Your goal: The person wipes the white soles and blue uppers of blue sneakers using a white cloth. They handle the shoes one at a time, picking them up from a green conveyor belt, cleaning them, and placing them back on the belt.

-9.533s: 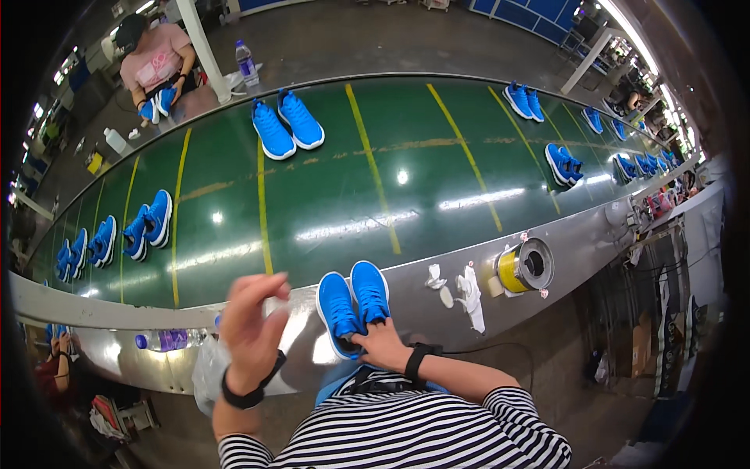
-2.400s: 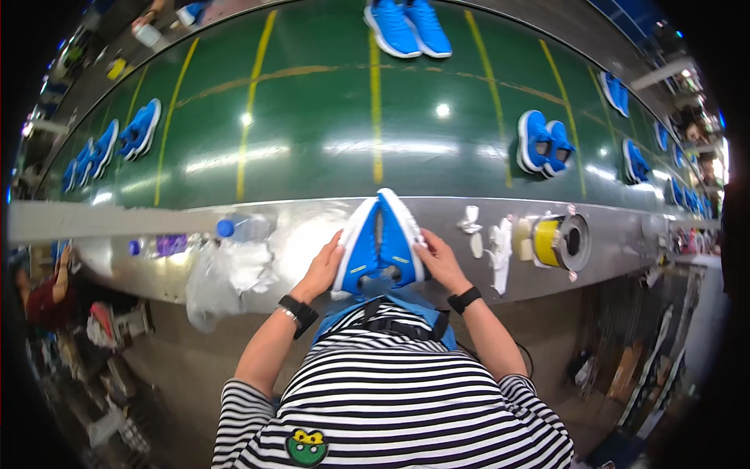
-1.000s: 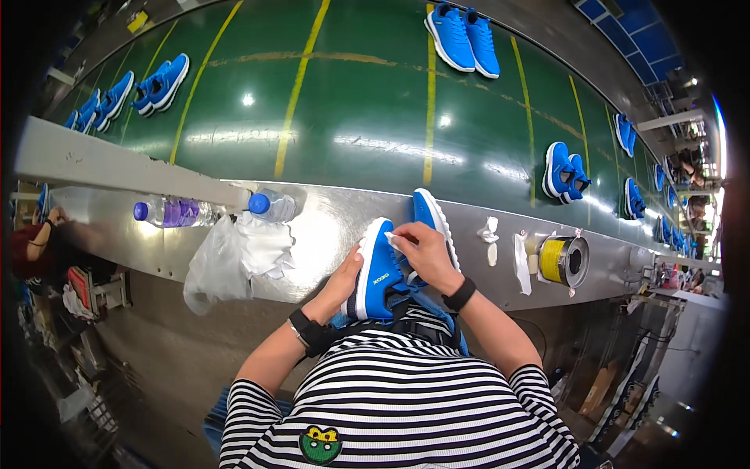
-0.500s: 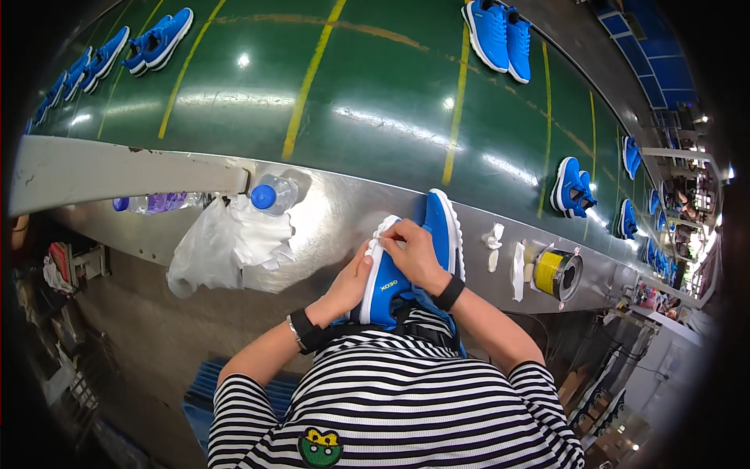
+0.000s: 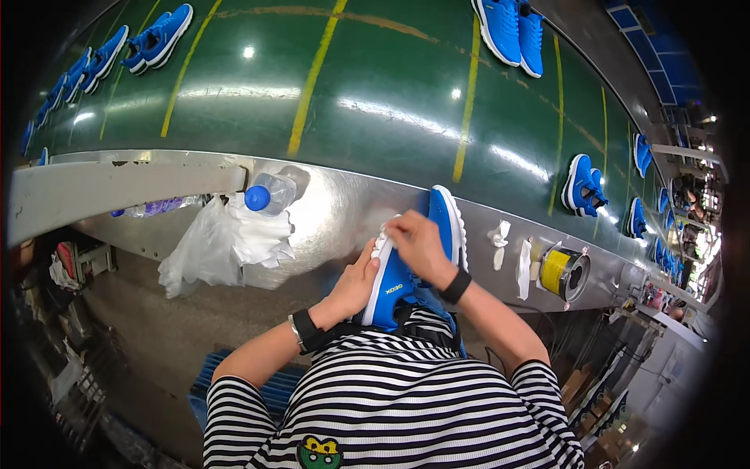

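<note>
A blue sneaker point(image 5: 391, 291) with a white sole lies tilted in front of my body, its toe pointing away from me. My left hand point(image 5: 353, 288) grips it by the sole side, the thumb against the white edge. Over the toe, my right hand point(image 5: 422, 248) has its fingers bent and pinched together at the white rim; whatever they may hold is hidden. A second blue sneaker point(image 5: 444, 220) rests just right of my right hand, on the metal ledge point(image 5: 344, 234), sole edge facing right.
A green conveyor belt point(image 5: 375, 86) with yellow lines carries pairs of blue sneakers point(image 5: 500, 31). On the ledge are a blue-capped plastic bottle point(image 5: 271, 195), white tissues in a plastic bag point(image 5: 205, 248), paper scraps point(image 5: 523, 268) and a yellow-labelled can point(image 5: 564, 272). A white metal arm point(image 5: 125, 191) juts in at left.
My right hand has lifted and shifted slightly along the sneaker's toe, its wrist turning. My left hand keeps its hold. Sneakers on the right of the belt appear slightly farther right.
</note>
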A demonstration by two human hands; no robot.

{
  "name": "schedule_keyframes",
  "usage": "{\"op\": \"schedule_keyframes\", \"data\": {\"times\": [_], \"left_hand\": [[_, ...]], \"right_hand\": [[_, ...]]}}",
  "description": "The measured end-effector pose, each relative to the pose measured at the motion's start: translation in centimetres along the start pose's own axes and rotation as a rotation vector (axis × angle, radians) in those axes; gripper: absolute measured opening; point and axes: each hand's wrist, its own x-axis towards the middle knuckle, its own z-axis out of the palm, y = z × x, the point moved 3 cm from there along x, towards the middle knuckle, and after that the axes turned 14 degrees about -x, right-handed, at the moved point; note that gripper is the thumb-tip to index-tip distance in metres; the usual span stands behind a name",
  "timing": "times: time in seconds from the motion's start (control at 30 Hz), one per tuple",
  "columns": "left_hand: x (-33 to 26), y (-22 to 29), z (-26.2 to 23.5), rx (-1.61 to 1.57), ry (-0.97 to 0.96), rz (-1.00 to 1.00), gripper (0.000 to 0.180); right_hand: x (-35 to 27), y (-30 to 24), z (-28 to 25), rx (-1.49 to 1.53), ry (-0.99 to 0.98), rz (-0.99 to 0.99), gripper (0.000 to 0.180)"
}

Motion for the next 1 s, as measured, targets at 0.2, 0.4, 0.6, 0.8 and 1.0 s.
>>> {"op": "schedule_keyframes", "data": {"times": [0.2, 0.4, 0.6, 0.8, 1.0], "left_hand": [[-0.3, 0.4, 0.1, 0.032, -0.002, 0.002, 0.05], [-0.3, 1.2, 0.4, 0.078, 0.028, -0.002, 0.05], [0.0, 0.7, 0.7, 0.155, 0.006, 0.001, 0.05], [-0.1, 1.0, 1.0, 0.175, 0.007, -0.039, 0.051], [-0.2, 0.6, 1.4, 0.224, 0.05, -0.01, 0.051]], "right_hand": [[0.6, 2.3, 0.3, -0.04, 0.045, 0.078, 0.007], [-1.2, 0.4, 0.4, 0.005, 0.158, -0.053, 0.007], [-2.4, 0.5, 0.4, 0.085, 0.217, -0.062, 0.005], [-1.1, 3.3, 0.1, 0.065, 0.265, 0.033, 0.006], [-2.7, 2.1, 0.8, 0.159, 0.288, -0.044, 0.009]]}}
